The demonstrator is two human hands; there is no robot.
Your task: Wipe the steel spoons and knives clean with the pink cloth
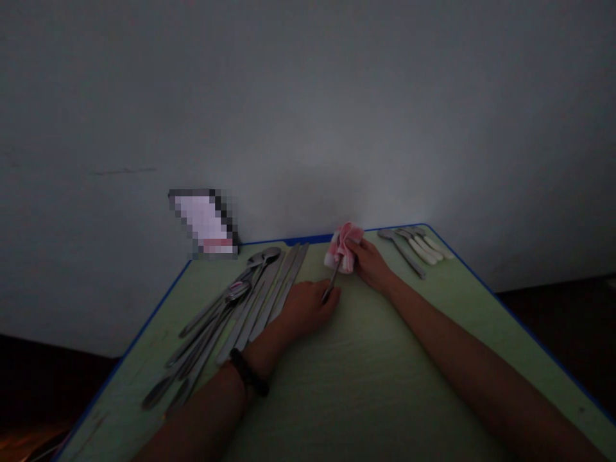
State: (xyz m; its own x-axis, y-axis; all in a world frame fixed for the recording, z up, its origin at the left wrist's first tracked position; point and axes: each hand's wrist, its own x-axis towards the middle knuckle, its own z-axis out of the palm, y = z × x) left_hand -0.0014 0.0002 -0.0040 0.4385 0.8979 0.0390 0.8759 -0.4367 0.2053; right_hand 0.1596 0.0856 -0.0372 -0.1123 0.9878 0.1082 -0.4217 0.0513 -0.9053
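My left hand (310,307) is closed around the handle of a metal piece of cutlery (332,282). The far end of that piece is wrapped in a pink and white cloth (345,247), so its kind is hidden. My right hand (369,262) pinches the cloth around it, above the table. Beside my left hand lie several table knives (262,308) in a row. Left of them several metal spoons (264,255) lie in an overlapping pile with other cutlery.
Right of my right hand lie a metal spoon (403,253) and several white-handled pieces of cutlery (422,247). A blurred-out upright device (202,221) leans at the back left. The green table (366,385) has a blue edge and meets a grey wall (308,115).
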